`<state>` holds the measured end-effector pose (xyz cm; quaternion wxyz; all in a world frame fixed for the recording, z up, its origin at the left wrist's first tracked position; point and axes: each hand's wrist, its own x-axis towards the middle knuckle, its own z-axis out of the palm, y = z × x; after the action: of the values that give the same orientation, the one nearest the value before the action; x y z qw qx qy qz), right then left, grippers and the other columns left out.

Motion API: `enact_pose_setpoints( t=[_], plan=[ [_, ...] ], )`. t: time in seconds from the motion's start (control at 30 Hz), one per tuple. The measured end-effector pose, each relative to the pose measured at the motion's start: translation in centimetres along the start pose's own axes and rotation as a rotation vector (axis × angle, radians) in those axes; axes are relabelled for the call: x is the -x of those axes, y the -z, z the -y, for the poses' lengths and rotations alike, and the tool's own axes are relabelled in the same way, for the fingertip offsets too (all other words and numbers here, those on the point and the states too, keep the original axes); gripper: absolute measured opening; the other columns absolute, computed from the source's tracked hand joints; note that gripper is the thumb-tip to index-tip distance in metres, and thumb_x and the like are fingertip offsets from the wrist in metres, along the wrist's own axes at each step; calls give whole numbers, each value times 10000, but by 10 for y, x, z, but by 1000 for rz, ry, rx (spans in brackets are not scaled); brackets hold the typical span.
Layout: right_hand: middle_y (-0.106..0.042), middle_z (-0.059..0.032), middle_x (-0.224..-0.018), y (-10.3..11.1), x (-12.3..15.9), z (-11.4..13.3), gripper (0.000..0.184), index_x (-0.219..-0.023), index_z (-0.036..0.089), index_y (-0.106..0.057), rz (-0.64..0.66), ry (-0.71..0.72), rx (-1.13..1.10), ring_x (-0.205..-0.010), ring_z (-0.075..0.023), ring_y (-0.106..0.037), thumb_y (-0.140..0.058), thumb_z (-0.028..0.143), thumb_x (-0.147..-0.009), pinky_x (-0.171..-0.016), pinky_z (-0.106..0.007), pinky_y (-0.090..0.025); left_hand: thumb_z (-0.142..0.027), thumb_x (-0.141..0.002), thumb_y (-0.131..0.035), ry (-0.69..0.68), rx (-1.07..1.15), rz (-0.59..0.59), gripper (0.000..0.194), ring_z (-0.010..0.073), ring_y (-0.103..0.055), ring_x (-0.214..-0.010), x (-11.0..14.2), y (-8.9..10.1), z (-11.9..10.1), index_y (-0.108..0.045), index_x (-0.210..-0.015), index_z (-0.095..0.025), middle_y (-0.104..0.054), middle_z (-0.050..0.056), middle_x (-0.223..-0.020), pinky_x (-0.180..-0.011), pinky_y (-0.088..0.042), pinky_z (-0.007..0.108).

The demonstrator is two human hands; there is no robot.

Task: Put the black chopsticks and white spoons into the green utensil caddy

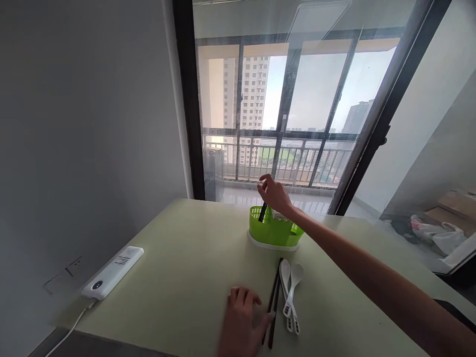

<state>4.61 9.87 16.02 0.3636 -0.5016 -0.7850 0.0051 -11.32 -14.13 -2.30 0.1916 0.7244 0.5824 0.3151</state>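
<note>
My right hand (274, 194) reaches over the green cutlery holder (273, 234) with its fingers closed at the top of dark chopsticks (263, 212). The lower ends of these chopsticks are inside the holder's left compartment. My left hand (241, 320) lies low over the table, slightly blurred, with fingers bent and thumb apart. Its thumb is beside another pair of dark chopsticks (275, 302) lying on the table; I cannot tell whether it touches them. Right of that pair, white spoons (291, 292) lie overlapping, with printed handle ends towards me.
A white power strip-like device (113, 271) with a cable lies at the table's left edge. The pale green table (186, 258) reaches to a glass door (316, 99) with a dark frame. Bags (442, 235) and boxes are piled at the right.
</note>
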Motion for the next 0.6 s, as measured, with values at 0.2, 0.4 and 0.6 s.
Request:
enact_pose_setpoints(
  t=[0.2,0.4,0.6],
  plan=[
    [-745,15,-781,22,69,52,265,-1259,258,-571,246,409,-25,-631,-151,-664,-452,342,-1037,-620,-256,-395,-325,-773,-788,19,-141,-66,221,297,-548,-1080,-3,-8,5,-678,-917,-198,-652,71,-1043,-987,-435,488],
    [-793,-52,-951,43,107,75,306,-1241,215,-624,363,644,71,-644,-152,-669,-387,304,-1069,-601,-284,-357,-331,-905,-652,66,-202,-183,167,285,-553,-1096,-8,-13,12,-682,-1008,-203,-642,80,-1086,-984,-430,462],
    [-790,-58,-953,55,114,69,310,-1209,196,-640,375,636,78,-659,-167,-676,-379,296,-1075,-580,-289,-352,-312,-897,-669,39,-278,-152,143,288,-541,-1074,-7,-14,12,-682,-991,-204,-636,71,-1060,-969,-424,460]
  ],
)
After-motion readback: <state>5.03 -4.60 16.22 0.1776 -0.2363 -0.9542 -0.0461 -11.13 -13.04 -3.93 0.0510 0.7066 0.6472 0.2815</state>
